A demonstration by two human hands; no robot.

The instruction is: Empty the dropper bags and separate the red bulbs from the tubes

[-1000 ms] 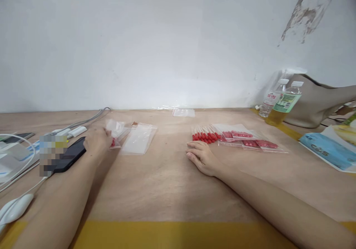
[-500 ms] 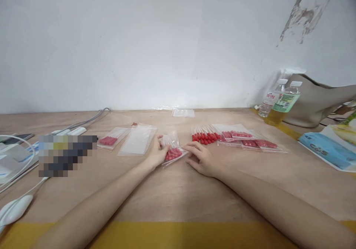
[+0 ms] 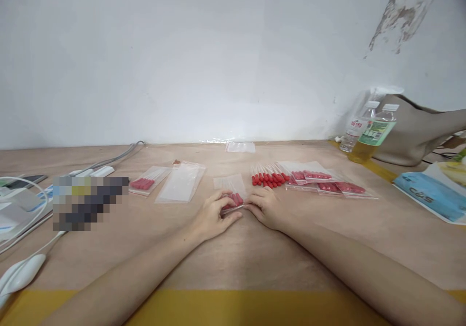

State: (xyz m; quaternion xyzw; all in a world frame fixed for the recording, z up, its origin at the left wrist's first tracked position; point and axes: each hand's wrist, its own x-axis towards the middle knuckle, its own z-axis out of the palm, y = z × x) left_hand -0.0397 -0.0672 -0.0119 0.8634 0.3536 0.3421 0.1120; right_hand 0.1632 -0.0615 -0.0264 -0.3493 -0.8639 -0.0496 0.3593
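Note:
A small clear zip bag with red-tipped white sticks inside lies flat in front of me, its near edge toward me. My left hand curls over the bag's left side, fingers on top and thumb along the near edge. At the bag's near right corner, my right hand pinches the edge between thumb and fingers. Just beyond that hand is a loose pile of red-tipped sticks. Flat, unfilled zip bags are stacked to the left, beside a filled bag.
Several filled bags overlap on the right. Two bottles, a grey bag and a blue tissue pack stand or lie farther right. Cables and a white mouse-like object occupy the left. More clear bags lie near the wall.
My left hand has shifted right and nearer, from the bag's left side to its near edge. My right hand's fingers have closed onto the bag's corner.

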